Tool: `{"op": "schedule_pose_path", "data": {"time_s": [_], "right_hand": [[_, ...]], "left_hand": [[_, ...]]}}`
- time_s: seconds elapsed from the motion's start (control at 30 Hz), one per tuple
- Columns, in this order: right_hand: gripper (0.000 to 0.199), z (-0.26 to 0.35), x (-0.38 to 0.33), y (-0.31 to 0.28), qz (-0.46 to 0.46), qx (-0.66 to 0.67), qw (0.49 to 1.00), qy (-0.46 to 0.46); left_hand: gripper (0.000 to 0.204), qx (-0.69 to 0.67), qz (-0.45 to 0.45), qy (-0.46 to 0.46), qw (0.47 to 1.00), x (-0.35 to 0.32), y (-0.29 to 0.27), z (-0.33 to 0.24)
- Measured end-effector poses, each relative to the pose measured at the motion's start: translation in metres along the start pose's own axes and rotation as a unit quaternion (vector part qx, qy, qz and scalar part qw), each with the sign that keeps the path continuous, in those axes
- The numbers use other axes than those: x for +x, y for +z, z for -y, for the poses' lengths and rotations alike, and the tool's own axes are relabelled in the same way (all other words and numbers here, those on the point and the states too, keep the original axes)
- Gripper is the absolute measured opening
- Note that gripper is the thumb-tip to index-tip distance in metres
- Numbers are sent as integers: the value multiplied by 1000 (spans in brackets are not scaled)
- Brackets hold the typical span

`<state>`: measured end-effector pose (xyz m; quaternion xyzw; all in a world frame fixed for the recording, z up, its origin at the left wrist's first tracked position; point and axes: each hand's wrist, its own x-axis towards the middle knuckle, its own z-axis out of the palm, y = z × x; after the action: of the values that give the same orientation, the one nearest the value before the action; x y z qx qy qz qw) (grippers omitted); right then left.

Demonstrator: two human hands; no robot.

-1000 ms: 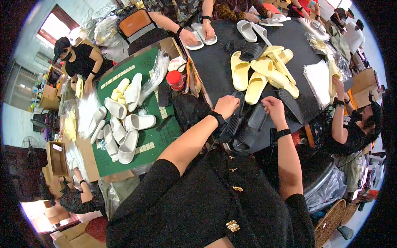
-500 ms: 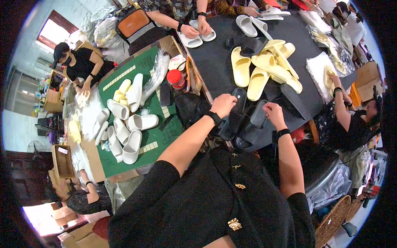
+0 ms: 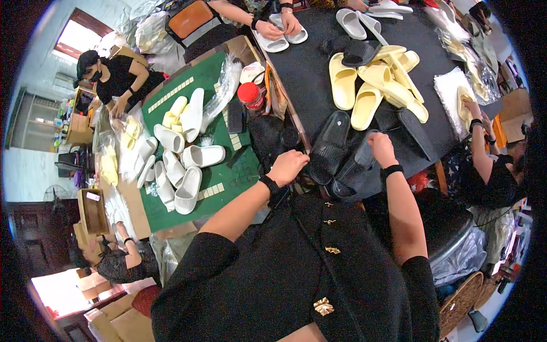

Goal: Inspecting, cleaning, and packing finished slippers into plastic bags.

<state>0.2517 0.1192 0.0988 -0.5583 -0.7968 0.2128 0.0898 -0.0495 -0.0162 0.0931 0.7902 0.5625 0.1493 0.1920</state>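
Observation:
Two black slide sandals lie side by side at the near end of the black table (image 3: pixel 296 62). The left black slide (image 3: pixel 331 139) lies sole down, its ribbed strap nearest me. My left hand (image 3: pixel 288 169) is just left of it at the table's edge, fingers bent and close together; whatever they hold is hidden. My right hand (image 3: pixel 380 149) is closed in a pinch on the far end of the other black slide (image 3: pixel 356 161), which lies tilted toward me. A third black slide (image 3: pixel 416 134) rests on its side to the right.
A pile of yellow slides (image 3: pixel 382 85) sits beyond the black ones. On the left, a green mat (image 3: pixel 222 176) bears several white slides (image 3: pixel 188 191) and a red-lidded jar (image 3: pixel 250 96). Co-workers' hands (image 3: pixel 279 27) handle white slides at the far edge; another person (image 3: pixel 490 165) works at right.
My left hand has come off the left black slide, moving left and toward me. My right hand stays at the other slide. The view has shifted slightly.

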Motion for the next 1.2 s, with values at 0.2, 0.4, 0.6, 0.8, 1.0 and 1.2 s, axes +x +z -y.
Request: {"op": "schedule_pose_path", "data": {"time_s": [0.2, 0.4, 0.6, 0.8, 1.0, 1.2], "right_hand": [[9, -7, 6, 3, -20, 2, 1000, -3], [9, -2, 1, 12, 46, 60, 993, -87], [10, 11, -11, 13, 112, 125, 984, -64], [10, 16, -16, 9, 121, 152, 981, -2], [8, 6, -23, 23, 69, 142, 987, -17], [8, 9, -25, 27, 4, 92, 996, -14]], "left_hand": [[11, -14, -14, 61, 998, -11, 10, -1], [13, -19, -5, 98, 995, -6, 15, 2], [19, 50, 11, 143, 988, 0, 20, 0], [17, 144, 39, 224, 963, 10, 26, -17], [8, 229, 98, 252, 935, 18, 51, -12], [10, 189, 75, 258, 945, 11, 38, -20]]}}
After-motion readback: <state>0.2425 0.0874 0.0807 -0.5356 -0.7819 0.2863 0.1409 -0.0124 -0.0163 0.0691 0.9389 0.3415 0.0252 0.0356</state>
